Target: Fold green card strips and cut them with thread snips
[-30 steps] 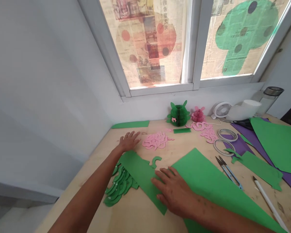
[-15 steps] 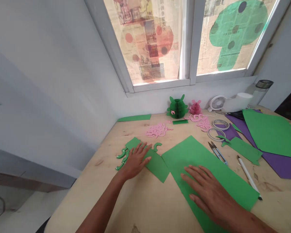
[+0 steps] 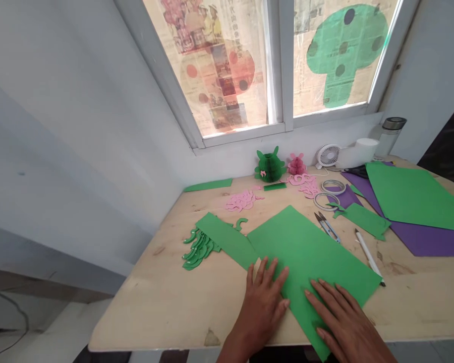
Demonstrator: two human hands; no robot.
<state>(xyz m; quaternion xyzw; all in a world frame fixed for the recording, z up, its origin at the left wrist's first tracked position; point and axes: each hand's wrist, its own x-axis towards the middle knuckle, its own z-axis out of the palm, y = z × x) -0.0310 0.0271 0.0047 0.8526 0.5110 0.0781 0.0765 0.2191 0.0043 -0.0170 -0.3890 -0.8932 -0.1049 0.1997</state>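
Note:
A large green paper sheet [image 3: 306, 252] lies slanted on the table, its near corner reaching the front edge. My left hand [image 3: 265, 297] rests at the sheet's left edge, fingers spread, the fingertips near a narrower green paper strip [image 3: 227, 237]. Flat on the lower part of the large sheet lies my right hand [image 3: 344, 317], fingers stretched out. Under the strip's left side, a pile of curved green paper cutouts [image 3: 199, 252] fans out. One small curved green piece [image 3: 241, 223] sits just beyond the strip. Neither hand grips anything.
Pink paper cutouts [image 3: 244, 200], a green honeycomb paper figure [image 3: 270, 166] and a pink one [image 3: 297, 164] stand or lie toward the wall. To the right are thread snips [image 3: 327, 227], tape rolls [image 3: 333, 187], a white marker [image 3: 369, 256], purple paper [image 3: 427, 242] and a small fan [image 3: 328, 155].
My left hand has moved from the green strip and cutouts, right and nearer, to the large sheet's edge, uncovering the cutouts. My right hand stays on the sheet. The view has shifted slightly.

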